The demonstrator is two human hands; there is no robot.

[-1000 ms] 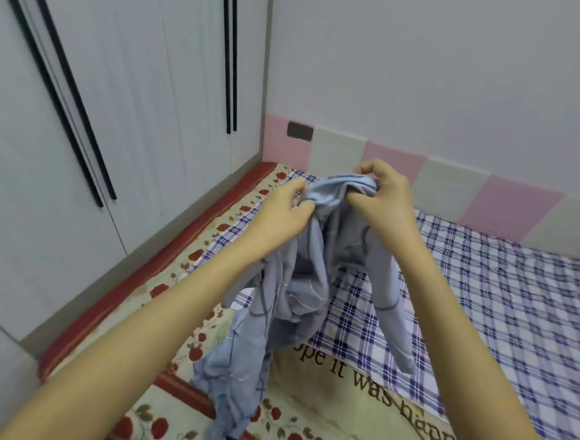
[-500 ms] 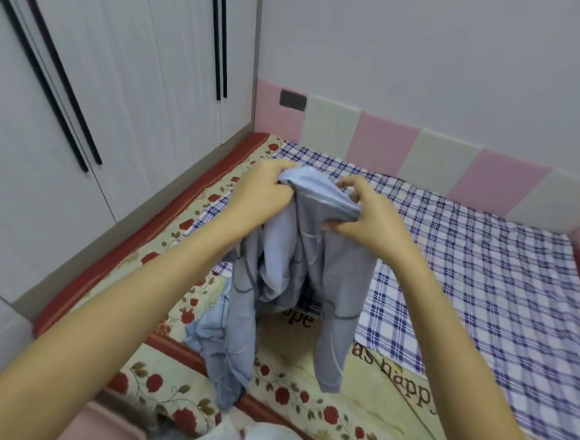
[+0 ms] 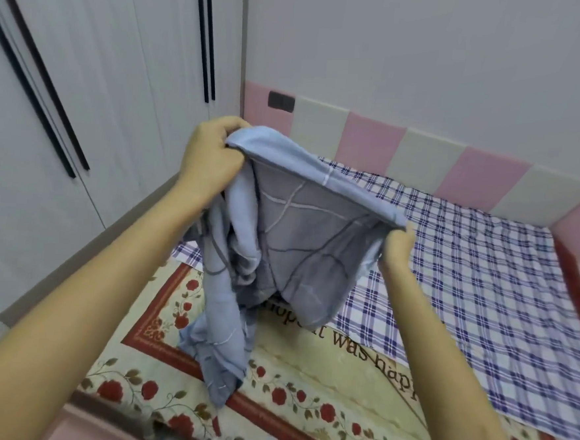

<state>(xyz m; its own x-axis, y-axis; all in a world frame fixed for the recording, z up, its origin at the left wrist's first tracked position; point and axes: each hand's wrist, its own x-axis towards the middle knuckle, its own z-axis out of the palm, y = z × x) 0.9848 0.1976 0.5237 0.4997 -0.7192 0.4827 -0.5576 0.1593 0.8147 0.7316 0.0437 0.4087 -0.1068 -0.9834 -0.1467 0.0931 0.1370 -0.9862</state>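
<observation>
A light blue-grey garment with thin line patterns hangs in the air above the bed. My left hand grips one end of its top hem at the upper left. My right hand pinches the other end of the hem at the right, with the fingers hidden behind the cloth. The hem is stretched between both hands. The rest of the garment droops in folds, and its lowest part touches the floral mat.
Below lies a bed with a cream floral mat with red roses and lettering, and a blue plaid sheet on it. White wardrobe doors stand at the left. Pink and cream wall padding borders the bed.
My hands have moved apart along the hem, the right one sliding to the right and down. The bunched garment top is now spread open between them.
</observation>
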